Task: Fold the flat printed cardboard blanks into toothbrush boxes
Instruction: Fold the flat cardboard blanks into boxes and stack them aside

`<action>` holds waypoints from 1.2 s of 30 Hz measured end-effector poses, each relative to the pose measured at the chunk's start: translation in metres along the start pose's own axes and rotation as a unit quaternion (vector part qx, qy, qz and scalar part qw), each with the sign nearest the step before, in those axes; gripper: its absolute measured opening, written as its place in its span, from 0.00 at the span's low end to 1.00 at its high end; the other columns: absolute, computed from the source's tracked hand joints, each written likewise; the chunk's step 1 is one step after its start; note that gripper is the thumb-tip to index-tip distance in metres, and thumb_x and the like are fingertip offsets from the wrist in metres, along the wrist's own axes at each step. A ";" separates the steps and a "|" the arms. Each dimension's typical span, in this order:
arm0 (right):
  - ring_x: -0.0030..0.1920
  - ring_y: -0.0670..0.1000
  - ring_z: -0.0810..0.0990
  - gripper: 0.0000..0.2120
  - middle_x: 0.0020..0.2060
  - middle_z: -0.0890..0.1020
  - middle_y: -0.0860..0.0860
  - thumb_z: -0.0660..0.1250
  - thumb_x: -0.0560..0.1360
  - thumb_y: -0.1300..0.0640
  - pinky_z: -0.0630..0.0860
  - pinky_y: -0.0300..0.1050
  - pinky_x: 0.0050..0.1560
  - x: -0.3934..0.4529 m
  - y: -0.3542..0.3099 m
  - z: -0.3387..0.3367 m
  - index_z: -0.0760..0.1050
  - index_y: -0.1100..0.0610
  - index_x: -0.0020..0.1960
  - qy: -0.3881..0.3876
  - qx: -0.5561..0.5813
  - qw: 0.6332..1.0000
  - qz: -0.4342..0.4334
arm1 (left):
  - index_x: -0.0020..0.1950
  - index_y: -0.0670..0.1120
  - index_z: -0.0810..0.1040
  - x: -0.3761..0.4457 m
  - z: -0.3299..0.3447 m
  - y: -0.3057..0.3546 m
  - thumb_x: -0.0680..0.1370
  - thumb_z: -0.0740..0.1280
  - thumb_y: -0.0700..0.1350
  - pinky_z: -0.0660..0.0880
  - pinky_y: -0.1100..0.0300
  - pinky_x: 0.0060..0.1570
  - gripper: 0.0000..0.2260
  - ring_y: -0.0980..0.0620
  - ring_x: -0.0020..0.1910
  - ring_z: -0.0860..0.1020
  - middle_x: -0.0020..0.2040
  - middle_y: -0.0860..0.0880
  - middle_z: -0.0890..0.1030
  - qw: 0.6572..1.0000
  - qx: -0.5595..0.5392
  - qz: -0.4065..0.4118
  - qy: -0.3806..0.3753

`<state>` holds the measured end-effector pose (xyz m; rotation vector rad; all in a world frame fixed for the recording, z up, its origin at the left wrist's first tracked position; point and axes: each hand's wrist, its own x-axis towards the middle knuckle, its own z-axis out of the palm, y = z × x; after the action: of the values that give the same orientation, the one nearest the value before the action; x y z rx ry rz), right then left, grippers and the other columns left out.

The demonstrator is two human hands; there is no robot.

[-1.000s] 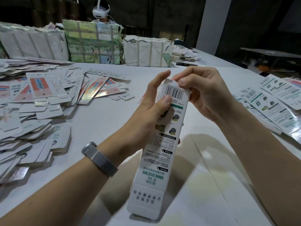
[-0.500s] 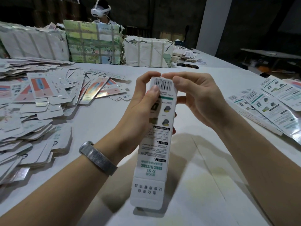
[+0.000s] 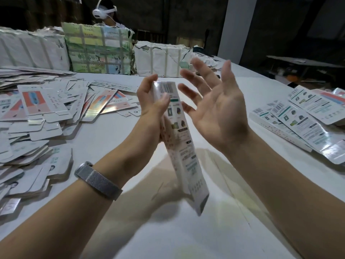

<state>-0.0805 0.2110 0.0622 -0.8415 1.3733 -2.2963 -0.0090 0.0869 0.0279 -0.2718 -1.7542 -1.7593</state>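
Note:
A long white toothbrush box (image 3: 182,146), printed with a barcode and small pictures, stands tilted above the table (image 3: 186,236), its lower end toward me and blurred. My left hand (image 3: 151,111) grips its upper part, thumb across the printed face near the barcode. My right hand (image 3: 214,107) is just to the right of the box, palm up, fingers spread, touching nothing. A heap of flat printed blanks (image 3: 37,118) covers the table's left side.
Folded boxes and blanks (image 3: 302,118) lie at the right edge. Wrapped bundles (image 3: 97,49) line the far side, with a person wearing a white headset (image 3: 104,11) behind them. A white pillar (image 3: 237,28) rises at the back right.
My right hand has let go of the box's top end and opened, palm up. The box has tilted and turned in my left hand, its lower end swinging right.

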 end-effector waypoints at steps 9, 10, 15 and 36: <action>0.58 0.45 0.78 0.26 0.64 0.74 0.48 0.72 0.71 0.52 0.78 0.36 0.52 -0.005 0.005 -0.001 0.75 0.50 0.69 -0.043 -0.407 0.910 -0.070 | 0.74 0.74 0.53 -0.006 -0.004 0.007 0.77 0.53 0.39 0.75 0.44 0.63 0.35 0.46 0.66 0.78 0.71 0.50 0.75 0.982 -0.126 -0.096 -0.106; 0.57 0.46 0.78 0.25 0.63 0.75 0.48 0.74 0.72 0.56 0.78 0.39 0.54 -0.003 0.002 -0.005 0.75 0.50 0.69 -0.044 -0.435 0.896 -0.073 | 0.73 0.76 0.54 -0.006 -0.007 0.007 0.76 0.55 0.39 0.73 0.43 0.64 0.36 0.47 0.67 0.76 0.73 0.49 0.72 0.977 -0.137 -0.114 -0.115; 0.55 0.50 0.77 0.21 0.58 0.77 0.49 0.73 0.70 0.57 0.77 0.47 0.57 0.017 -0.009 -0.039 0.79 0.49 0.63 0.020 -0.625 0.778 -0.058 | 0.65 0.83 0.59 0.000 -0.010 -0.003 0.72 0.62 0.45 0.69 0.45 0.66 0.35 0.59 0.70 0.69 0.73 0.57 0.68 0.991 0.012 -0.115 -0.068; 0.39 0.50 0.77 0.05 0.36 0.80 0.47 0.68 0.73 0.58 0.73 0.42 0.41 0.042 -0.026 -0.145 0.80 0.51 0.41 0.310 -0.499 0.808 0.054 | 0.51 0.63 0.80 0.007 -0.045 -0.009 0.70 0.62 0.52 0.73 0.47 0.62 0.13 0.57 0.60 0.77 0.59 0.57 0.81 0.948 0.272 -0.160 -0.046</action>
<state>-0.2047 0.2989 0.0464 -0.1563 2.9275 -1.6811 -0.0068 0.0411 0.0203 0.1798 -2.3714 -1.3995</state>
